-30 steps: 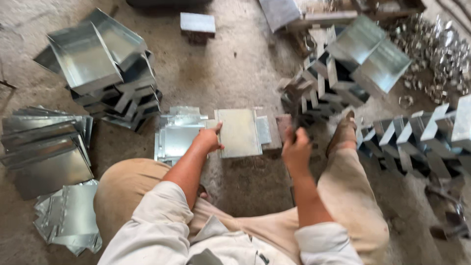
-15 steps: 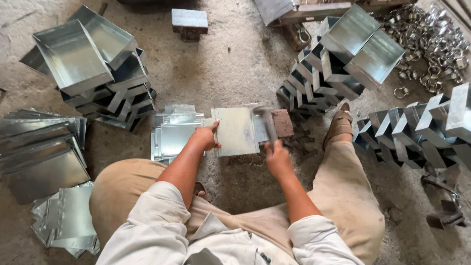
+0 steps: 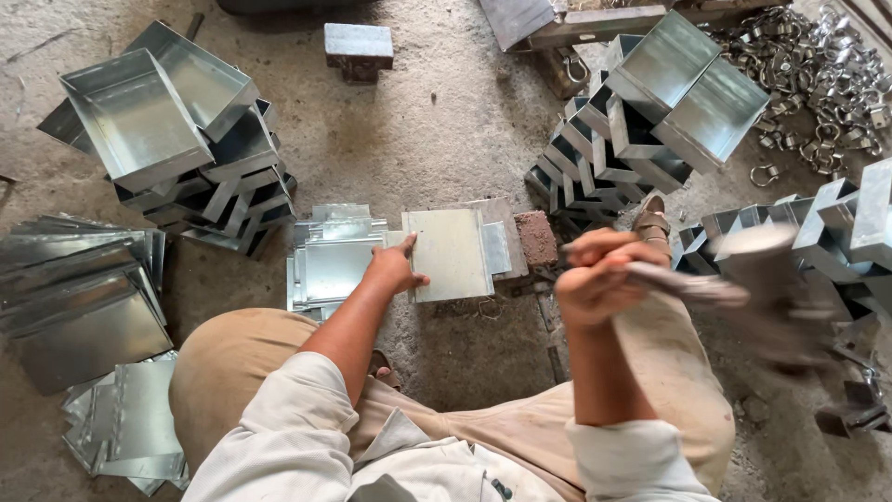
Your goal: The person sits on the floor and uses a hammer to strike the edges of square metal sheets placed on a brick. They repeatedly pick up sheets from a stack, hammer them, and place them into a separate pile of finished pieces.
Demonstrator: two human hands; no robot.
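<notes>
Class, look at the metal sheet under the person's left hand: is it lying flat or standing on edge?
Lying flat. The metal sheet shows its whole broad face to the camera, resting on a block, and the left hand presses on its near edge.

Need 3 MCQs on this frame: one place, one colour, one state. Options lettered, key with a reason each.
1. Where does the left hand rest?
A. on the flat metal sheet
B. on a finished tray
C. on the knee

2. What colour is the sheet?
A. red
B. silver-grey
C. black

3. What state is the hammer in, held by the right hand?
A. lying on the floor
B. raised and motion-blurred
C. resting on the sheet

Key:
1 A, the fingers press the sheet's left edge.
2 B, it is bare galvanised-looking metal like the stacked trays.
3 B, the fist grips the handle beside the sheet and the head is smeared.
</notes>
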